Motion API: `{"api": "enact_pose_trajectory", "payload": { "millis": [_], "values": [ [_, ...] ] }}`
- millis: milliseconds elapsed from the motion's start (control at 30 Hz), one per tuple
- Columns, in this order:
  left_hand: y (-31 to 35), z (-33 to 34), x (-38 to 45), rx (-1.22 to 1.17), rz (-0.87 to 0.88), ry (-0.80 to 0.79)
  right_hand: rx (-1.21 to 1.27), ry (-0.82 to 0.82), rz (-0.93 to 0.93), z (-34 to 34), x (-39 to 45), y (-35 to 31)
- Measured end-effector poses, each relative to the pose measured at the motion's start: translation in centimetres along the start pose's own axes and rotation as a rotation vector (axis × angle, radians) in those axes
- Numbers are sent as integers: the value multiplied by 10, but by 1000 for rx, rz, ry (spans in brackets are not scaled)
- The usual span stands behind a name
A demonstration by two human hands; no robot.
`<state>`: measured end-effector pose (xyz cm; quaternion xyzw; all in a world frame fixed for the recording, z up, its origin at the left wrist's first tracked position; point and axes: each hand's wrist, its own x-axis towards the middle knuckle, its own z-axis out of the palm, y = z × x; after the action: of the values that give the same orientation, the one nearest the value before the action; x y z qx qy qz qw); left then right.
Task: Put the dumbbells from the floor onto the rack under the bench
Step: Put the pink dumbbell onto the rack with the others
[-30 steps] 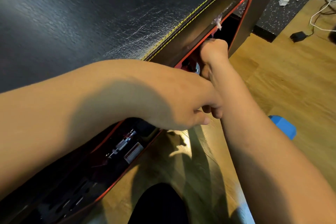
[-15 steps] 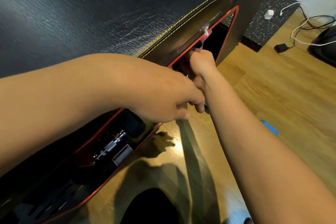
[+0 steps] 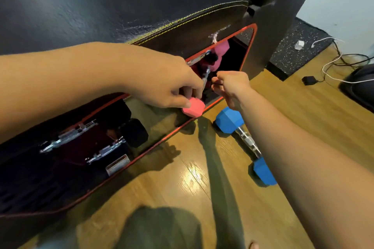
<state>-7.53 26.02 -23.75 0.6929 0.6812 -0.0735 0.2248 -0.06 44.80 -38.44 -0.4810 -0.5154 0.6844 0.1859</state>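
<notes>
**Pink dumbbell half into the rack, blue one waiting**

The black padded bench filled the upper frame, its red-trimmed side opening showing the rack underneath. On the wooden floor near the opening lay a blue dumbbell, untouched, partly hidden under our right forearm. Further left in the rack sat dark dumbbells with chrome handles, already stowed.

The pink dumbbell stood tilted through the opening: near head resting at the lower trim, far head deep inside, handle running up between. Our left hand was curled around the handle just above the near head. Our right hand was closed into a loose fist beside the handle; we could not tell whether it actually gripped anything.

We judged the step to be seating this dumbbell. Done well, it would mean lifting the near head over the trim, levelling the bar, then lowering it into its cradle without pinching fingers against the frame.
</notes>
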Motion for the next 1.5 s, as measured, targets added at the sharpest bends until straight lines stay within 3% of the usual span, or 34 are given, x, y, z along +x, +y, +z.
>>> {"api": "enact_pose_trajectory", "payload": {
  "millis": [233,400,500,667,767,1033,1500],
  "values": [
    [11,24,21,-12,-151,73,-275,-156,37,-10,29,24],
    [16,81,65,-136,-245,200,-282,-113,88,-5,55,36],
    [6,123,99,-295,-436,275,-213,-47,79,9,71,45],
    [-30,176,134,-500,-903,412,-304,-121,53,25,92,59],
    [-41,190,144,-697,-1033,497,-302,-114,44,29,97,57],
    [-24,196,166,-907,-949,572,-229,-116,30,33,101,66],
    [-26,201,162,-920,-974,760,-210,-107,41,41,95,63]
  ]
}}
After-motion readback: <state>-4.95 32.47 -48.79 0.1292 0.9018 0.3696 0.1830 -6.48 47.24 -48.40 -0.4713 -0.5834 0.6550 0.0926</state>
